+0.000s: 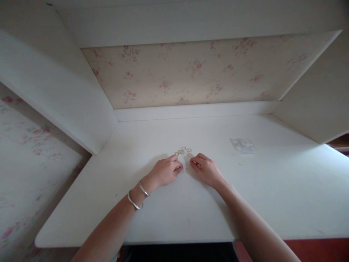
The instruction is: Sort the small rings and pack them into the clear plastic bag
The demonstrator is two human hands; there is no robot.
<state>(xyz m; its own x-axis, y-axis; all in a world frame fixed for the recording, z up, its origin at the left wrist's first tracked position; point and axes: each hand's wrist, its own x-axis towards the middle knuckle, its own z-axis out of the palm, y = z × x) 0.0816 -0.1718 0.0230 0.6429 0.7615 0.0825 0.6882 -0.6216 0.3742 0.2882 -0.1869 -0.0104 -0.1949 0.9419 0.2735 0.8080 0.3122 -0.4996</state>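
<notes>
Left hand (167, 170) at the thin rings (181, 152), right hand (205, 169) curled close by, whether either pinches one I can't tell; light, low fingertips suit them best!

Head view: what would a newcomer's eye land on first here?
Probably the left hand and right hand, close together near the middle of the white desktop, with small thin rings lying around their fingertips. Two silver bangles stand out on the left wrist. Beyond, floral wallpaper fills the back panel, and a clear packet lies to the right.
</notes>
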